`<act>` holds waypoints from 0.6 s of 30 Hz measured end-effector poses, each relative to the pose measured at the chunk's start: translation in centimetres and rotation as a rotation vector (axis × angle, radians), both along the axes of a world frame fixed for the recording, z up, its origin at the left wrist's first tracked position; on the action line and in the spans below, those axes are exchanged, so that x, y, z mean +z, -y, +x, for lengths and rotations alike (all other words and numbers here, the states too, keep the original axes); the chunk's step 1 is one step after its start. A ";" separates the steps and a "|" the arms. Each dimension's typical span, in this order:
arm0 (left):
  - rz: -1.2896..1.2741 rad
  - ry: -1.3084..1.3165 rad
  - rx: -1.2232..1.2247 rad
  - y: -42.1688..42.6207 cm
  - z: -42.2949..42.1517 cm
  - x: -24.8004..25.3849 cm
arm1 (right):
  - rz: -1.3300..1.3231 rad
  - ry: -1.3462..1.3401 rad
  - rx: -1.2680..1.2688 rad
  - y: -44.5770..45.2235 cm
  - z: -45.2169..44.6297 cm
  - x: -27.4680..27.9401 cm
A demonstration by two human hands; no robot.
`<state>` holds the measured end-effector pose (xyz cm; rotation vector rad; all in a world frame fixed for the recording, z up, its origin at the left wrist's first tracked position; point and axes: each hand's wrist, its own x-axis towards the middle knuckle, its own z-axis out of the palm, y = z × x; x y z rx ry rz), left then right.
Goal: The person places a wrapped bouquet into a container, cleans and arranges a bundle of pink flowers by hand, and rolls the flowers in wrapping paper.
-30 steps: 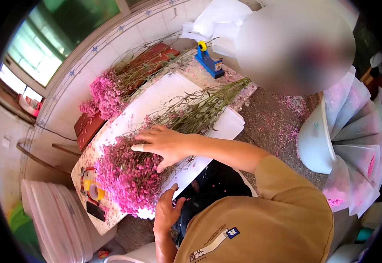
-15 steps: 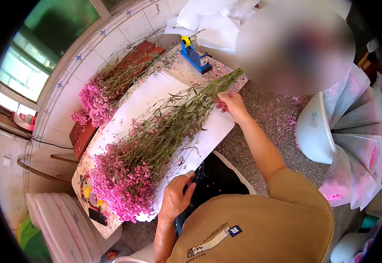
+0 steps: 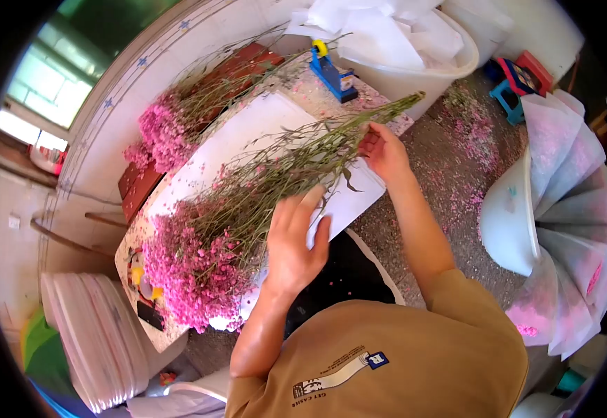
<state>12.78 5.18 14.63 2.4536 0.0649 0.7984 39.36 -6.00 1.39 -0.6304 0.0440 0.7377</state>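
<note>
A large bunch of pink flowers [image 3: 195, 261] with long green stems [image 3: 317, 150] lies diagonally over white paper sheets [image 3: 251, 125] on a speckled table. Over the near side of the stems is my left hand [image 3: 296, 237], slightly blurred, its thumb apart from its fingers and nothing seen in it. My right hand [image 3: 385, 155] is beside the stems near their cut ends, fingers loosely curved at the bunch's edge, not visibly closed around it. A second pink bunch [image 3: 167, 129] rests behind, partly on a reddish-brown board [image 3: 237, 76].
A blue tape dispenser [image 3: 332, 75] stands at the table's back. Behind it is a white tub [image 3: 456, 59] with white sheets. Wrapped flowers fan out from a pale bucket [image 3: 509, 212] at right. Stacked plastic bins [image 3: 94, 334] stand at lower left, near a black phone [image 3: 150, 315].
My right hand has gone from the blossoms to the stem ends. My left hand has risen from the table's front edge to over the stems. The view has shifted slightly.
</note>
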 end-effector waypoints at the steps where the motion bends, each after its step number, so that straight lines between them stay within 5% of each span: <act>1: 0.089 0.031 0.022 0.1 1.7 0.5 | 0.003 0.035 -0.031 0.2 0.1 -0.3; 4: 0.154 -0.097 0.131 -0.2 5.2 -1.7 | -0.015 0.157 0.005 0.9 1.7 -2.1; 6: -0.016 -0.431 0.116 -0.4 6.3 -4.4 | -0.126 0.243 -0.075 1.3 1.7 -1.8; 9: 0.049 -0.171 0.166 0.8 5.2 -3.2 | -0.174 0.592 -0.029 1.0 0.7 -2.1; 14: 0.241 -0.047 0.181 2.3 4.0 1.4 | -0.970 1.585 0.087 1.3 3.7 -13.3; 16: 0.227 -0.050 0.237 1.3 4.6 -0.6 | -1.136 1.784 0.079 0.9 3.2 -12.5; 18: 0.157 -0.164 0.238 0.3 4.9 -2.9 | -1.014 1.792 -0.165 0.2 1.2 -8.3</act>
